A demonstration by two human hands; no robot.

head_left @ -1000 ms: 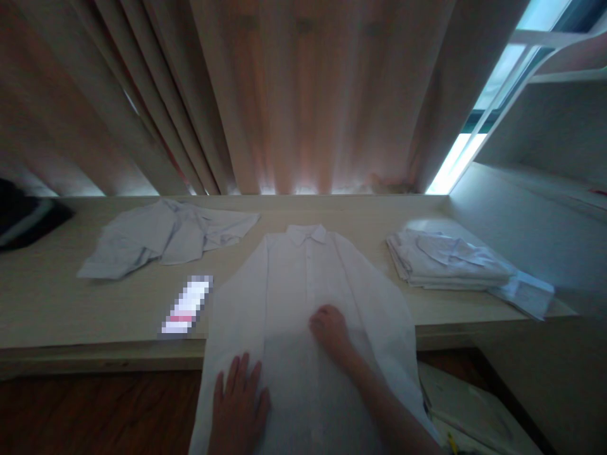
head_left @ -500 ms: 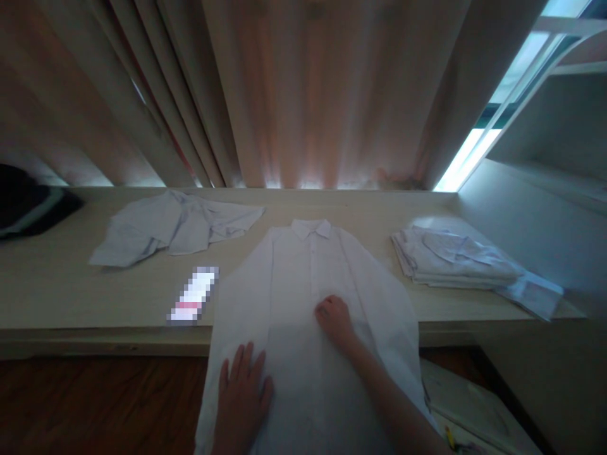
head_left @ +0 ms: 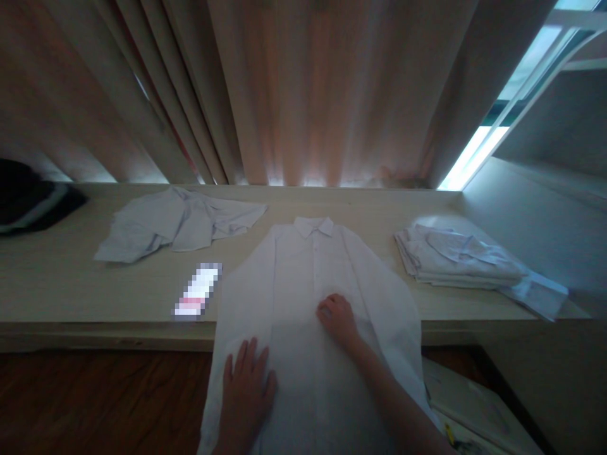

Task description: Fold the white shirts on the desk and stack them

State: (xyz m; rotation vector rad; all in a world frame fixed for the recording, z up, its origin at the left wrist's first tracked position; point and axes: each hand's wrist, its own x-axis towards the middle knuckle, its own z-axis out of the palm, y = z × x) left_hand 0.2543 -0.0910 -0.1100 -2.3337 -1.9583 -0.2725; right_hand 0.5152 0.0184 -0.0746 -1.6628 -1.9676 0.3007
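Hands (head_left: 337,316) flat — white shirt (head_left: 308,265).

— Where does the lens sit?
— On the wearer's head, looking forward and down across a wooden counter (head_left: 71,297) toward drawn curtains (head_left: 303,95) at 12 o'clock.
— How near?
— Close: the left hand (head_left: 246,395) and right hand (head_left: 337,316) fill the 6 o'clock edge on a white shirt (head_left: 308,265).
— Other views?
— Only this one.
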